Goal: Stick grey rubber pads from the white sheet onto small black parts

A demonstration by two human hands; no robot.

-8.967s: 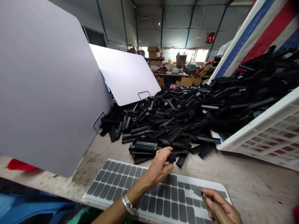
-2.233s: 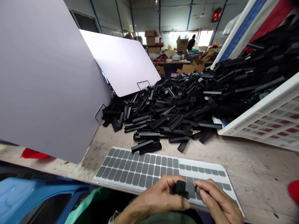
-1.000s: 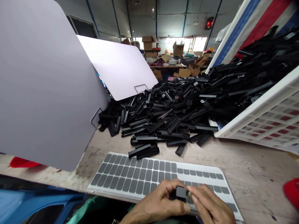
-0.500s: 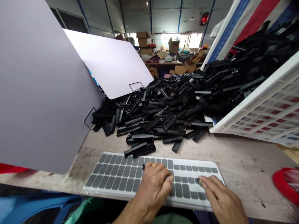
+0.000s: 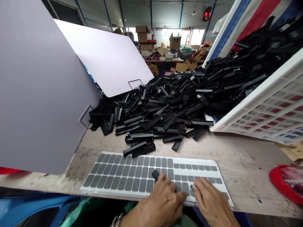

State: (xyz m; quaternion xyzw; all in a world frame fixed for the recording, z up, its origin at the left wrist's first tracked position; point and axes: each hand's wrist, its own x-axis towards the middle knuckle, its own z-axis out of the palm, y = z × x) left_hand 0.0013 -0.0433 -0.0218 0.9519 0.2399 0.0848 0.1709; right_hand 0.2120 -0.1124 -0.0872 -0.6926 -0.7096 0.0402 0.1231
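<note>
My left hand (image 5: 164, 197), with a ring on one finger, is closed around a black plastic piece (image 5: 155, 175); one end of the piece sticks out beyond the fingers and the palm hides the rest. Just right of it, my right hand (image 5: 210, 198) pinches something small at the fingertips, too small to make out. Both hands are over the right half of a white sheet of grey stickers (image 5: 196, 172), which lies flat along the table's near edge. The stickers are larger rounded rectangles at left and smaller ones at right.
Loose black plastic pieces (image 5: 151, 121) are heaped behind the sheet, spilling from a tilted white basket (image 5: 251, 94) at right. White panels (image 5: 42, 94) stand at left on the wooden table (image 5: 251, 167). A red container (image 5: 276, 183) sits at the right edge.
My left hand has moved right and nearer to me, turning the black piece so more of its end shows. My right hand has shifted left, closer to the left one.
</note>
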